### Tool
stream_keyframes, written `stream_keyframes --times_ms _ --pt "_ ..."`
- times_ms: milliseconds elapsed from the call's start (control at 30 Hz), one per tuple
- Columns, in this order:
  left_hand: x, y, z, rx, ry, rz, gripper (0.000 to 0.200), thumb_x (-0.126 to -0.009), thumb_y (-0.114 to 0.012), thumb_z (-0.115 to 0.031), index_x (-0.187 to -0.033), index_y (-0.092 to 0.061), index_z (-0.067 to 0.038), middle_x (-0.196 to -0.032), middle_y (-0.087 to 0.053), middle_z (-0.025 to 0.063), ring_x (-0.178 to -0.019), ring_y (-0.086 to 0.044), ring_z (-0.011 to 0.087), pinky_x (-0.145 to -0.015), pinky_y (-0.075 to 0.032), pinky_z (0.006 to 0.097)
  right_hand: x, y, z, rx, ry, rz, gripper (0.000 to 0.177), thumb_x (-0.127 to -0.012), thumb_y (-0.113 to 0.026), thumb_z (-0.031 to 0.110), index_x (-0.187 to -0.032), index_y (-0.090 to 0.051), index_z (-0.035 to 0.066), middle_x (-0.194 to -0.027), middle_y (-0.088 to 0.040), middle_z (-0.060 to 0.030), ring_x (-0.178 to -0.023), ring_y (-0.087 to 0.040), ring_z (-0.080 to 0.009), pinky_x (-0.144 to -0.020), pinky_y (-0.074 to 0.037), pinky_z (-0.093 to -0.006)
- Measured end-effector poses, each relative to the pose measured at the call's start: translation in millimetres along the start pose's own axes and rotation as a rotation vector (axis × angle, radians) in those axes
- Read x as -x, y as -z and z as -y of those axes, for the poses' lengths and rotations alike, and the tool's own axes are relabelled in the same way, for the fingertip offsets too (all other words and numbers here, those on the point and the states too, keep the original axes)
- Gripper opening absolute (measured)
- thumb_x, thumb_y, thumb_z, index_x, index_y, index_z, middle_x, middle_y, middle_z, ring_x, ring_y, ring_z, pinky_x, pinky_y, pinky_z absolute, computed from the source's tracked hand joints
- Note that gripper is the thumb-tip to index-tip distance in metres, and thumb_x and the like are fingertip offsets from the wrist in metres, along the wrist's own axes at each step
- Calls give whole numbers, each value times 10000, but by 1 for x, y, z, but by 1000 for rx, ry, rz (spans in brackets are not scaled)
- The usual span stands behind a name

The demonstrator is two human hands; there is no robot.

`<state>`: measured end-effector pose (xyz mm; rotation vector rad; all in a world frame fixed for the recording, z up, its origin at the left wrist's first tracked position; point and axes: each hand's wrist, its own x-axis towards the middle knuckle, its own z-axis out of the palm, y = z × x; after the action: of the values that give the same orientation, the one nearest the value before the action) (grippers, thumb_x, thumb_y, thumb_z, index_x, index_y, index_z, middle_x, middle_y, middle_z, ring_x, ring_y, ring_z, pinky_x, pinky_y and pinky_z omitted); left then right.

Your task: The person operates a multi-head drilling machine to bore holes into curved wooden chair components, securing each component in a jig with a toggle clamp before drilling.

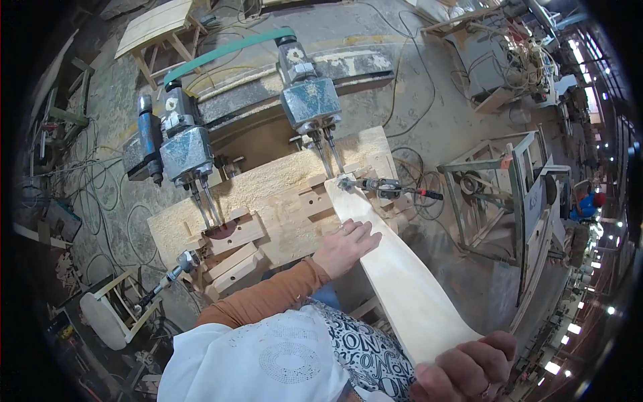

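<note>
A long, pale, curved wooden board [402,268] runs from the fixture down toward my body. My left hand [345,248], below an orange-brown sleeve, curls its fingers over the board's left edge near the upper end. At the lower end, my right hand [465,368] is wrapped around the wide tip of the board. The upper end lies under a clamp [382,187] with a red tip, close to the drill bits [328,151] of the right drilling head [311,100]. Wooden stop blocks [311,203] sit just left of the board.
A left drilling head [186,153] stands over more wooden blocks [234,234]. Sawdust covers the wooden bed [281,181]. A second clamp [175,271] is at lower left. Cables lie on the floor, with a metal frame [516,194] at right and a person [589,204] far off.
</note>
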<state>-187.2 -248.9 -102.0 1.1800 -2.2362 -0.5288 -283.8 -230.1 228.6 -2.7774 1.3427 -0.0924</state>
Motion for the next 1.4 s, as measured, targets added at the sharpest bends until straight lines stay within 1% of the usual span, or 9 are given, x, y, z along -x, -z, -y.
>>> stream_keyframes --times_ms 33,167,267,333,500,533,667,767,1400 --pt "0 1 2 13 -9 25 534 -723 -634 -62 -1247 -555 -132 -1222 -571 83 -1114 -551 228 -990 -444 326 0 -1 -2 7 30 -26 225 -824 -476 102 -628 -431 204 -582 -429 76 -549 -454 -66 -630 -401 -208" --pt "-1 0 4 36 -5 43 543 -722 -628 -55 -1254 -548 -127 -1229 -566 86 -1111 -550 230 -989 -440 326 2 -7 -12 27 124 -97 406 -954 -390 15 -597 -431 205 -549 -454 97 -463 -411 -37 -554 -401 -131" --pt "1 0 4 41 -3 49 546 -722 -626 -53 -1257 -545 -126 -1234 -563 87 -1110 -550 230 -986 -441 328 2 -3 -13 25 125 -68 332 -929 -422 59 -630 -451 200 -577 -460 84 -489 -421 -56 -565 -396 -168" --pt "-2 4 3 -11 -16 1 397 -805 -586 -112 -1201 -570 -144 -1169 -584 60 -1044 -578 206 -913 -492 321 3 0 -14 27 122 -43 259 -904 -454 103 -663 -472 194 -606 -467 71 -515 -431 -75 -576 -391 -206" --pt "-2 1 6 11 -24 11 464 -763 -613 -92 -1221 -565 -140 -1196 -578 67 -1072 -566 214 -926 -478 315 11 3 -16 39 115 14 103 -842 -535 212 -745 -522 181 -679 -483 40 -580 -456 -122 -604 -378 -299" --pt "-1 0 7 14 -28 26 542 -721 -642 -71 -1251 -556 -138 -1224 -572 74 -1097 -557 220 -943 -464 309 14 3 -16 43 111 28 90 -830 -551 234 -761 -533 178 -693 -486 33 -593 -461 -132 -609 -375 -318" --pt "3 -2 4 1 -7 21 516 -727 -636 -69 -1234 -571 -145 -1210 -583 65 -1091 -561 213 -901 -480 296 25 3 -13 52 114 82 166 -780 -615 321 -826 -573 168 -751 -499 8 -645 -481 -169 -631 -364 -392" --pt "1 -3 9 10 -23 -4 493 -734 -626 -64 -1218 -581 -149 -1199 -590 58 -1090 -561 207 -871 -488 289 35 -10 -15 71 108 -21 131 -817 -603 332 -846 -576 207 -774 -486 30 -676 -479 -151 -661 -350 -373" --pt "-1 3 1 7 -28 -4 435 -766 -622 -80 -1193 -566 -139 -1176 -572 65 -1049 -561 223 -840 -502 313 41 -4 -19 46 117 22 160 -854 -592 360 -850 -581 200 -757 -472 37 -664 -469 -146 -655 -352 -367"
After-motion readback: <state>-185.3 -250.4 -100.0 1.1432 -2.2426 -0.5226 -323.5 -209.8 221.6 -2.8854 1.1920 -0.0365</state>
